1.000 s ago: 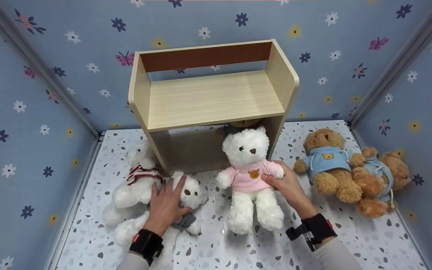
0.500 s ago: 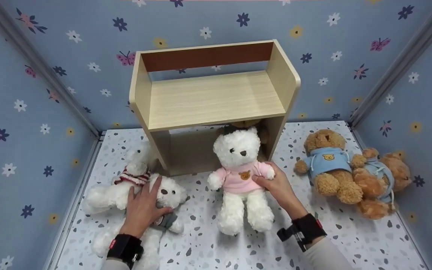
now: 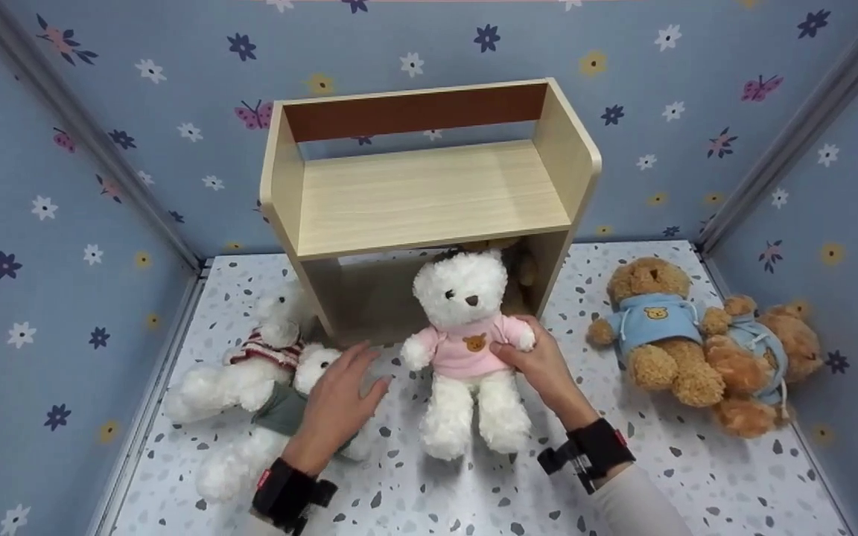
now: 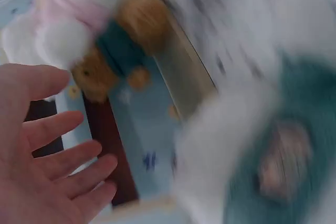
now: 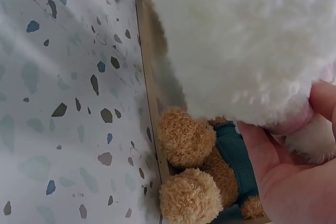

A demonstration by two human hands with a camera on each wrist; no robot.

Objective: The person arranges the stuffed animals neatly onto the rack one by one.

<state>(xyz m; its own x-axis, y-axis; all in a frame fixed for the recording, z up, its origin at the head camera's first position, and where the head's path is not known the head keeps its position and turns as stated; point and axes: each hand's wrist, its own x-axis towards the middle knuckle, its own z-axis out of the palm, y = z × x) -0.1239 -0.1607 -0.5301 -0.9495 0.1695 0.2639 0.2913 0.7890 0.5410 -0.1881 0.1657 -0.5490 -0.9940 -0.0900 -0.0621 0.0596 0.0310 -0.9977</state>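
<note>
A white teddy bear in a pink top [image 3: 466,350] is held upright in front of the shelf's lower compartment. My right hand [image 3: 548,368] grips it by its side and arm, thumb across the pink top. My left hand [image 3: 339,406] hovers over a white teddy bear in a dark green top [image 3: 280,409], hiding part of it. In the left wrist view the fingers of my left hand [image 4: 63,161] are spread, holding nothing. Beside that bear lies a white teddy bear in a red-striped top [image 3: 261,353].
A wooden two-tier shelf [image 3: 429,193] stands against the flowered wall. Inside its lower compartment sits a brown bear in a teal top [image 5: 236,153], mostly hidden in the head view. Two brown bears in blue, one on its back [image 3: 656,320] and one sideways [image 3: 753,365], lie at the right.
My left hand pushed the white bears on the left further left, then let go and moved back right. My right hand has shifted the pink-topped bear a little left.
</note>
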